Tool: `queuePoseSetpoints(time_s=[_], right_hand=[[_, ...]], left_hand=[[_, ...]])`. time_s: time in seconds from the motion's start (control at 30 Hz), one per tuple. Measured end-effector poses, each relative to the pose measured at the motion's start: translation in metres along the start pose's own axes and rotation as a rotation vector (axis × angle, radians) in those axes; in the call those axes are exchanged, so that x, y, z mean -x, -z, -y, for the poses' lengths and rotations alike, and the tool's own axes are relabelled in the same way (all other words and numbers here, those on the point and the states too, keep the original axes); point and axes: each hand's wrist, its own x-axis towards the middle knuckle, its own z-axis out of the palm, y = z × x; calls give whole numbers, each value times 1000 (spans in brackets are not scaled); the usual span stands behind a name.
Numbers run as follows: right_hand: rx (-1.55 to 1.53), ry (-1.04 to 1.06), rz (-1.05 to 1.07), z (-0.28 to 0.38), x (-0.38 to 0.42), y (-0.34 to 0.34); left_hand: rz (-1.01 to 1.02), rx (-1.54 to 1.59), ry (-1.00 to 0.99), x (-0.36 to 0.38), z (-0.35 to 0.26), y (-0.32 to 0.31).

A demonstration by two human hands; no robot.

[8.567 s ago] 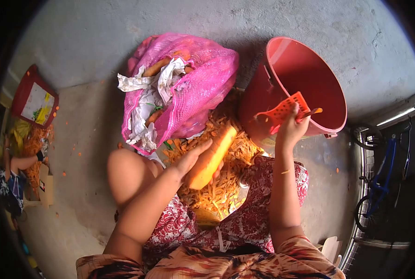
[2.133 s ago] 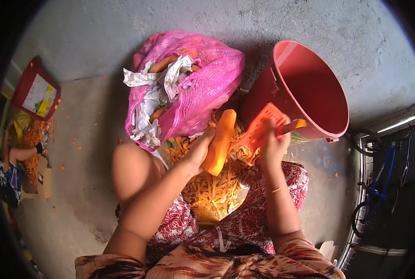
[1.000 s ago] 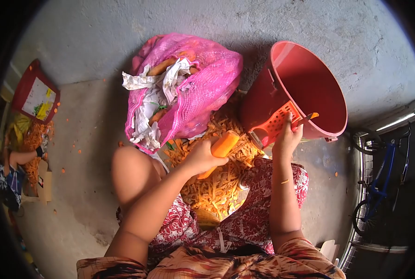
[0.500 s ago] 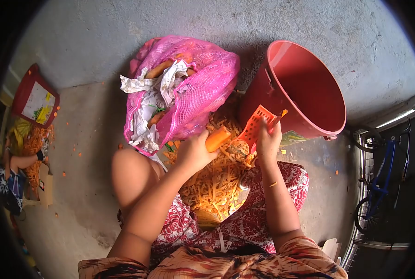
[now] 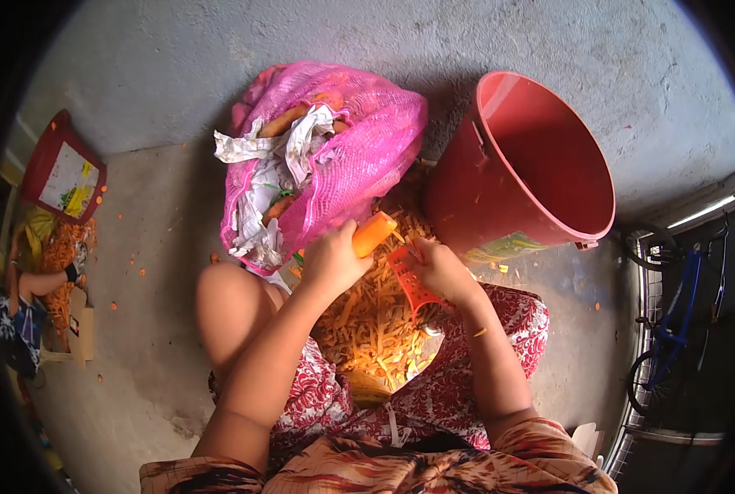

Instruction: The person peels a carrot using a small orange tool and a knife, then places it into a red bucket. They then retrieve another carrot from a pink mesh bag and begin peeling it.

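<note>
A carrot (image 5: 373,235) with a smooth bright orange surface sticks out of my left hand (image 5: 334,259), whose fingers wrap round its lower part. My right hand (image 5: 446,272) grips an orange-red plastic peeler (image 5: 407,281) with rows of holes, held close beside the carrot's tip. A thin strip hangs by that tip. Below both hands lies a heap of carrot peelings (image 5: 367,329) between my legs. A bit of peel (image 5: 480,333) sticks to my right forearm.
A pink mesh sack (image 5: 367,140) of carrots, with crumpled paper at its mouth, leans by the wall. Right of it stands a large red bucket (image 5: 466,185), tilted. Another person (image 5: 30,305) sits at far left near a red tub (image 5: 63,169). At right is a blue bicycle (image 5: 676,321).
My right hand has moved down and left with the peeler, which has swung from beside the bucket to near the carrot. My left hand has shifted slightly left, tilting the carrot.
</note>
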Motion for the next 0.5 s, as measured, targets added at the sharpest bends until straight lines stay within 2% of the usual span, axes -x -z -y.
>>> queuePoseSetpoints(time_s=[0.07,0.13,0.23,0.43,0.5], right_hand=[[34,16,26,1,-3,-3],[13,26,38,0,-6,-6],[-22,55,-34,-4,-7,-12],[45,-32,-69,-7,-12,-21],[-45,-76,-61,-7,-13,-28]], left_hand=[[7,-21,-58,3,2,-3],[59,-22,-25,5,-4,1],[76,-6,-28,5,-4,-1],[81,13,-62,5,-4,1],[91,23,-60,6,-3,0]])
